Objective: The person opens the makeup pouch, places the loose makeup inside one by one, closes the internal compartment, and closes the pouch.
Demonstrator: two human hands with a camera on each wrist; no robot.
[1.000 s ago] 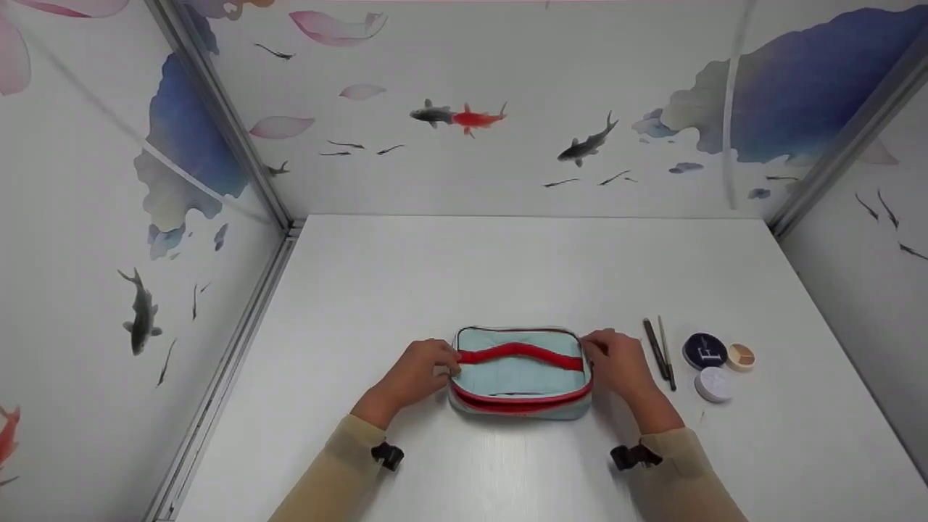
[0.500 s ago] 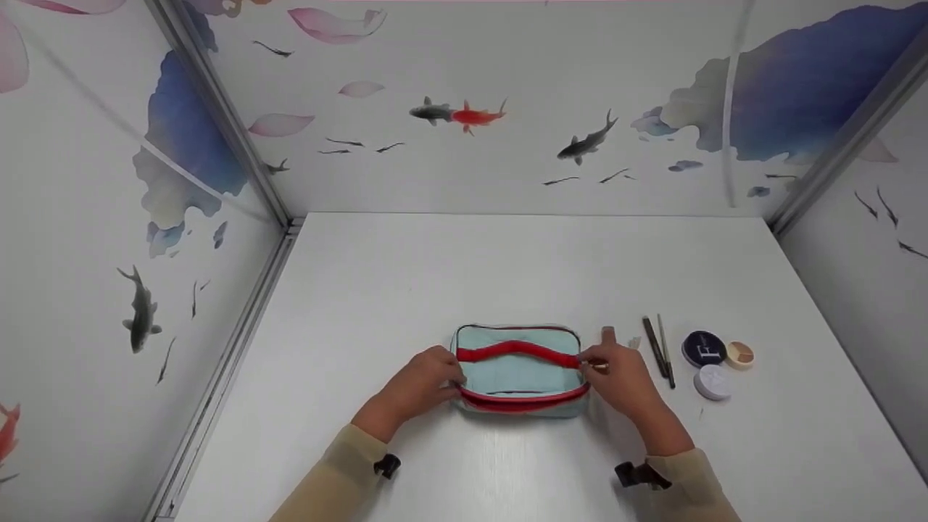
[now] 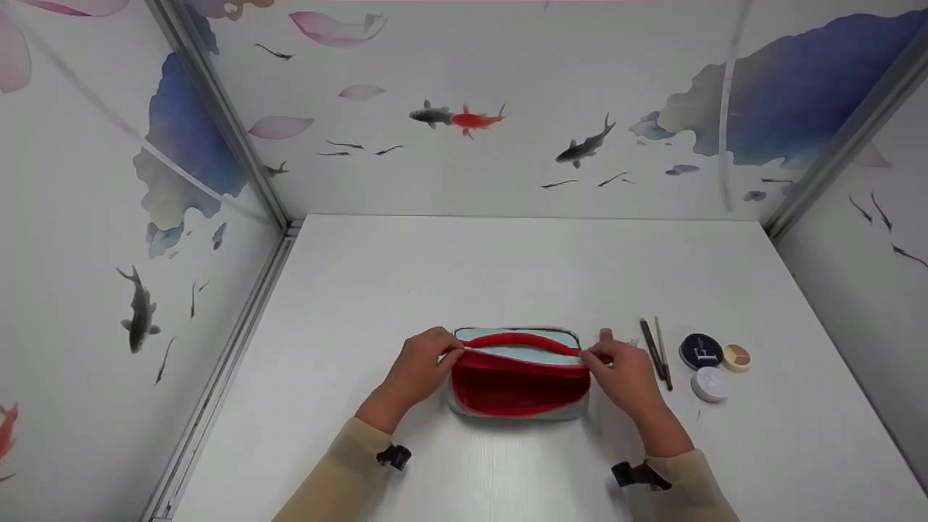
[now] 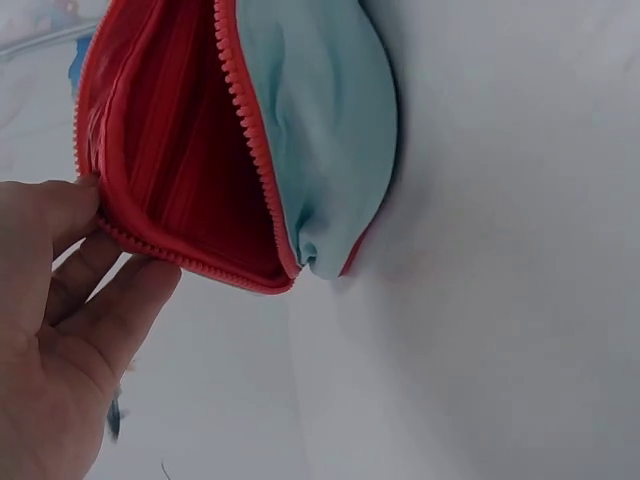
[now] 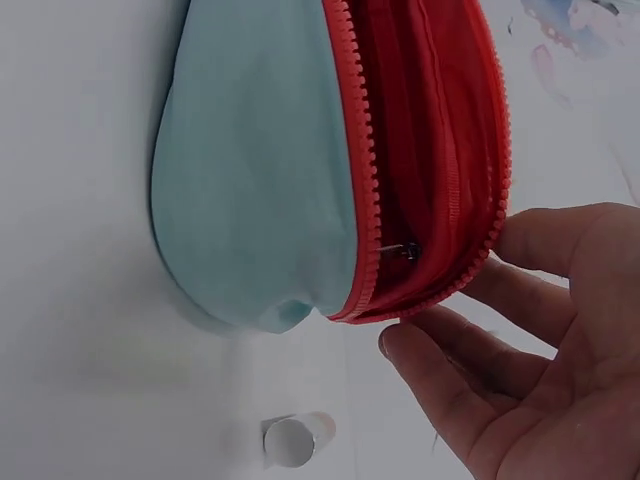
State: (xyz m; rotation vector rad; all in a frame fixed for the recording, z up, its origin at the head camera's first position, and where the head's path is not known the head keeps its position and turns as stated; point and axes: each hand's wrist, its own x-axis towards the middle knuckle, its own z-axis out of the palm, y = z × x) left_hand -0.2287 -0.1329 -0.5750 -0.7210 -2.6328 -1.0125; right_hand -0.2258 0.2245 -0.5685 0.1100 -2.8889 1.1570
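As I watch from afar through the head camera, the teal bag (image 3: 518, 391) sits low in the middle of the frame on the white table (image 3: 377, 290), its red inside showing. The left hand (image 3: 420, 362) pinches one corner of the lid (image 3: 533, 354); the right hand (image 3: 627, 373) pinches the opposite one. I judge this two-cornered hold raises the lid evenly, so the soft mouth gapes. A red strap (image 3: 518, 339) arches between them. At right of centre lie a dark stick (image 3: 652, 349), a pale stick (image 3: 660, 341) and three round boxes (image 3: 701, 351), probably kept aside yet within reach.

When I turn to the left wrist view, thumb and fingers grip the lid's edge at left, beside the red zip (image 4: 250, 125); the bag's side bulges at upper centre.

In the right wrist view, fingertips meet the rim at right; how hard they press, I cannot tell. A zip pull (image 5: 408, 251) shows at the mouth, and a small pale cylinder (image 5: 289, 443) sits at bottom centre, its kind unclear.
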